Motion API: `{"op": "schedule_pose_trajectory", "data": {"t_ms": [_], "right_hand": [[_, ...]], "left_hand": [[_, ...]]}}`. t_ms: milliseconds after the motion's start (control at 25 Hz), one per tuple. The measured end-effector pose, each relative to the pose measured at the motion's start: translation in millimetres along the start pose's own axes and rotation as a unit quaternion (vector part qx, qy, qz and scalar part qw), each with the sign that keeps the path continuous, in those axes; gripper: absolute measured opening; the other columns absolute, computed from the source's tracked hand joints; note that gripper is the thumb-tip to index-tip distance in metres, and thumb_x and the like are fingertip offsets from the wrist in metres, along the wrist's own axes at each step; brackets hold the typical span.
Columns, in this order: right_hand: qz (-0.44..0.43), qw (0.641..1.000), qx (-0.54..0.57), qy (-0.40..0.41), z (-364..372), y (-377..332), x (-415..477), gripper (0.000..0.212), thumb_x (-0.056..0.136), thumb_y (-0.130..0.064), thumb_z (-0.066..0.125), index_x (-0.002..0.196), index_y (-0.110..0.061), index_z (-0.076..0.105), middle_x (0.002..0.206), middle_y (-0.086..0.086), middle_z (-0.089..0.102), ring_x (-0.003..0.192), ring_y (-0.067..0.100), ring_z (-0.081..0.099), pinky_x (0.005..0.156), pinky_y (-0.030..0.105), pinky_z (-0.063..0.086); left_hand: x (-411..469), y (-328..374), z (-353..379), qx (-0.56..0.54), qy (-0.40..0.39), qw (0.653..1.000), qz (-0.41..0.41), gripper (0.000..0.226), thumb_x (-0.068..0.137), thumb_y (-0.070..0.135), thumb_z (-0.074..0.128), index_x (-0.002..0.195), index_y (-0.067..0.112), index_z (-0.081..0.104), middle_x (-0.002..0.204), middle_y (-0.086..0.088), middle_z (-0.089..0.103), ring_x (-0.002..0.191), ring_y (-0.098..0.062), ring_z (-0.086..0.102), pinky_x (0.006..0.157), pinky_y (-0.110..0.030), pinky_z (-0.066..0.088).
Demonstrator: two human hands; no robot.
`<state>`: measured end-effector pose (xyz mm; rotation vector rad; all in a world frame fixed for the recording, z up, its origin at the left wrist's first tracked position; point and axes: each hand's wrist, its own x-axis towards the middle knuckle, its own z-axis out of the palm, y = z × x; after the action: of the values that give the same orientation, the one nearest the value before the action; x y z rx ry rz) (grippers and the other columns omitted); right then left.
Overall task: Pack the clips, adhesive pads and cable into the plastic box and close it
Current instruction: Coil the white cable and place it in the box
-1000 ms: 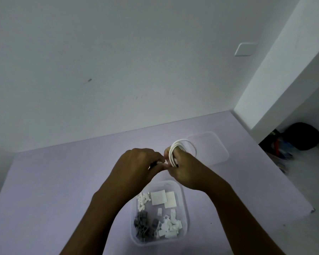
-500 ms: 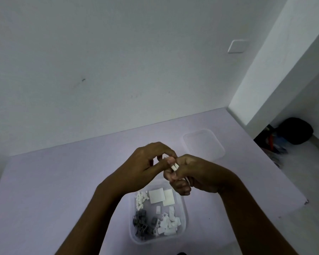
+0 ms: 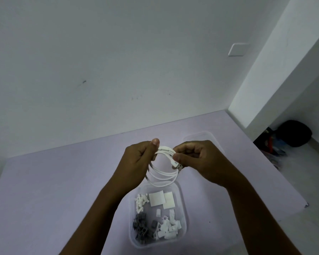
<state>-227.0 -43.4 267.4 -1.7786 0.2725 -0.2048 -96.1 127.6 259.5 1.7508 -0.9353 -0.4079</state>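
Observation:
A white cable wound into a loose coil hangs in the air between both hands, just above the far end of the clear plastic box. My left hand grips the coil's left side. My right hand pinches its top right, where the USB plug sticks out. Inside the box lie two white adhesive pads, white clips and dark grey clips. The box's clear lid lies on the table behind my right hand, partly hidden by it.
The lilac table meets a white wall at the back; its right edge drops to the floor, where a black bag and other items sit in a corner.
The hands were pressed together with the cable bunched between them. They have now moved apart, and the coil hangs open as a loop above the box.

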Motion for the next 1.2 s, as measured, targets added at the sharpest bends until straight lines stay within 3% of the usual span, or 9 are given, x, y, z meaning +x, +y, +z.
{"op": "schedule_pose_trajectory", "data": {"t_ms": [240,480,560,640,680,760,920,1040,1200], "right_hand": [[-0.018,0.999,-0.010,0.037,28.3,17.8,2.3,0.027,0.090,-0.014,0.071,0.117,-0.015,0.071,0.096,0.002,0.077,0.085,0.021,0.074,0.076,0.035,0.062],[-0.064,0.987,-0.115,0.086,42.8,28.2,5.3,0.031,0.100,-0.024,0.055,0.130,-0.020,0.063,0.107,-0.010,0.071,0.095,0.007,0.067,0.079,0.016,0.054],[-0.064,0.985,-0.127,0.100,42.6,30.8,6.6,0.032,0.101,-0.029,0.051,0.131,-0.022,0.061,0.114,-0.013,0.069,0.103,0.003,0.064,0.086,0.017,0.052],[-0.056,0.984,-0.121,0.119,38.0,32.4,6.9,0.032,0.101,-0.029,0.050,0.131,-0.024,0.061,0.115,-0.013,0.069,0.101,0.002,0.064,0.086,0.019,0.053],[-0.050,0.984,-0.115,0.127,34.9,32.2,6.6,0.030,0.102,-0.028,0.050,0.130,-0.024,0.061,0.113,-0.013,0.069,0.098,0.001,0.064,0.083,0.018,0.053],[-0.043,0.984,-0.109,0.135,29.0,32.0,6.0,0.029,0.102,-0.026,0.050,0.128,-0.024,0.062,0.103,-0.018,0.068,0.091,-0.002,0.064,0.078,0.015,0.052],[-0.050,0.983,-0.131,0.116,26.9,31.7,4.1,0.035,0.098,-0.039,0.049,0.130,-0.029,0.060,0.110,-0.026,0.064,0.097,-0.005,0.063,0.085,0.016,0.051],[-0.065,0.984,-0.112,0.121,25.9,29.7,1.2,0.035,0.096,-0.033,0.057,0.128,-0.022,0.063,0.100,-0.023,0.068,0.085,0.002,0.068,0.076,0.012,0.050],[-0.074,0.986,-0.071,0.131,23.2,25.9,-1.6,0.028,0.093,-0.021,0.065,0.122,-0.022,0.066,0.079,-0.012,0.073,0.076,0.013,0.071,0.070,0.019,0.056]], "left_hand": [[5.0,-8.4,6.1,-0.034,0.083,0.993,-0.075,0.055,0.100,0.042,0.045,0.054,0.012,0.049,0.047,0.007,0.044,0.047,-0.006,0.039,0.048,-0.014,0.031],[9.5,-16.4,5.6,0.013,0.077,0.988,-0.133,0.065,0.094,0.057,0.045,0.044,0.016,0.057,0.039,0.002,0.053,0.040,-0.007,0.049,0.051,-0.017,0.041],[7.6,-18.5,7.2,0.037,0.081,0.990,-0.114,0.055,0.092,0.060,0.047,0.063,0.016,0.064,0.048,-0.001,0.059,0.045,-0.010,0.056,0.054,-0.027,0.047],[4.3,-18.8,4.9,0.045,0.061,0.995,-0.068,0.034,0.088,0.056,0.055,0.103,0.025,0.059,0.065,0.000,0.066,0.059,-0.012,0.063,0.059,-0.026,0.052],[2.9,-18.7,1.3,0.040,0.032,0.997,-0.056,0.040,0.087,0.052,0.061,0.120,0.031,0.051,0.074,0.004,0.067,0.067,-0.012,0.065,0.061,-0.021,0.052],[3.0,-21.1,-5.1,0.045,-0.021,0.998,-0.029,0.049,0.086,0.043,0.067,0.131,0.036,0.048,0.084,0.010,0.067,0.074,-0.011,0.066,0.062,-0.019,0.051],[4.5,-21.6,-5.8,0.093,-0.014,0.994,0.046,0.015,0.094,0.028,0.063,0.106,0.026,0.072,0.071,0.013,0.067,0.062,-0.012,0.063,0.059,-0.014,0.043],[4.5,-19.2,-4.7,0.063,0.002,0.997,0.037,0.015,0.097,0.024,0.059,0.095,0.022,0.074,0.063,0.013,0.063,0.056,-0.011,0.059,0.057,-0.011,0.040],[5.7,-18.3,-5.8,0.013,-0.019,1.000,0.001,0.022,0.101,0.024,0.050,0.089,0.021,0.069,0.063,-0.002,0.064,0.055,-0.012,0.056,0.057,-0.015,0.040]]}}
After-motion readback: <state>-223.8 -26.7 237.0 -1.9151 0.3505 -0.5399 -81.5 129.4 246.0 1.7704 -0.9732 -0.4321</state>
